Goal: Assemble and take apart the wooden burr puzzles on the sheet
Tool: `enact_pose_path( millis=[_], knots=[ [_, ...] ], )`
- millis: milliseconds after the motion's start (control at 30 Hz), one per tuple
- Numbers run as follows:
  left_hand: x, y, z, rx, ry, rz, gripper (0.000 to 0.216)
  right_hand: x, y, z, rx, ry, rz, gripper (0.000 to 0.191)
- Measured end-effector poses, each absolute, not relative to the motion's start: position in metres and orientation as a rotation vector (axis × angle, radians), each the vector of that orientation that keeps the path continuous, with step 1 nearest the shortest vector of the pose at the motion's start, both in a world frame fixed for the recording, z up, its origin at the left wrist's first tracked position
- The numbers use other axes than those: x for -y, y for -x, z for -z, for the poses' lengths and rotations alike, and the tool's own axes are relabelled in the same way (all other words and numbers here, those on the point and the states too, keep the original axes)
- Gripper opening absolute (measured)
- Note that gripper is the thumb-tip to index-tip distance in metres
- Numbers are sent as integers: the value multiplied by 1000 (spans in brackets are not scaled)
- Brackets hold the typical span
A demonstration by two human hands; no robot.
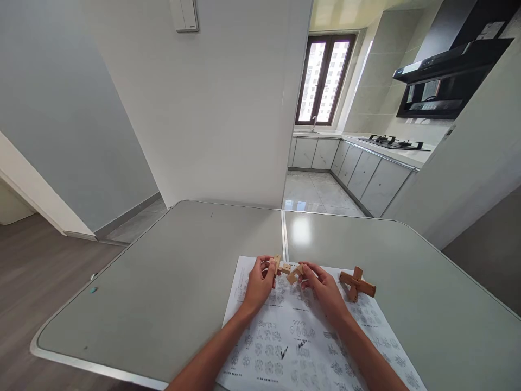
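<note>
My left hand (pixel 259 281) is closed on a small wooden puzzle piece (pixel 279 265), held just above a printed sheet (pixel 301 342). My right hand (pixel 321 282) pinches a second wooden piece (pixel 293 273), whose end touches the left one. Both hands are near the sheet's far edge. An assembled wooden cross puzzle (pixel 356 283) lies on the sheet just right of my right hand, untouched.
The sheet, printed with rows of puzzle diagrams and a few check marks, lies on a grey table (pixel 171 293) with a metal centre seam. A small teal object (pixel 93 290) sits near the table's left edge. A white wall and a kitchen are beyond.
</note>
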State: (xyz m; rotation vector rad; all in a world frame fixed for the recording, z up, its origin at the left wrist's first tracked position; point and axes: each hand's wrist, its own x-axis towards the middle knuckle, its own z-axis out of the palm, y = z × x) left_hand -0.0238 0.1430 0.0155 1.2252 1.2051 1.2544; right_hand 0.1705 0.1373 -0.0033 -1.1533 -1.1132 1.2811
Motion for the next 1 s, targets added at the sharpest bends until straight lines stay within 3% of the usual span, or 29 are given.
enact_pose_path(
  millis=[1000],
  knots=[
    [-127,21,-24,-1144,-1724,-1038,36,-122,-158,-13,1310,1323,-865,45]
  ],
)
